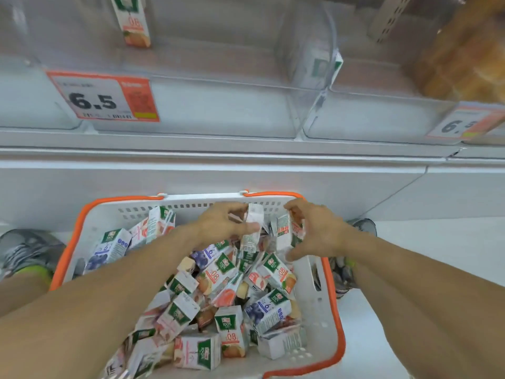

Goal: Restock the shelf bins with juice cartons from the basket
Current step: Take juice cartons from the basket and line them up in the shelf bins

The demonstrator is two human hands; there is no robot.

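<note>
**Both hands in the basket, a carton in each**

Fingers (pixel 247 227) of our left hand (pixel 218 225) curl round a pale juice carton (pixel 252 228) held upright at the far end of the basket (pixel 325 305); our right hand (pixel 314 231) likewise grips a second carton (pixel 288 233), thumb below and fingertips over its top. The two cartons sit just beside each other, lifted a little above the heap.

Nearest us, we see the loose pile of cartons (pixel 218 294) filling the white, orange-rimmed basket, lying at every angle, with green, orange and blue-purple faces. The basket stands on the floor between our grey shoes (pixel 24 250).

Beyond it runs the white shelf edge (pixel 218 157). Above that, clear plastic shelf bins (pixel 196 105) stand side by side; the left one bears a price tag (pixel 102 97) reading 6.5, and the right bin (pixel 382 116) carries a similar tag (pixel 464 123). Farthest back, one carton (pixel 134 21) stands in the left bin, and another (pixel 323 65) shows blurred through the bin wall.
</note>
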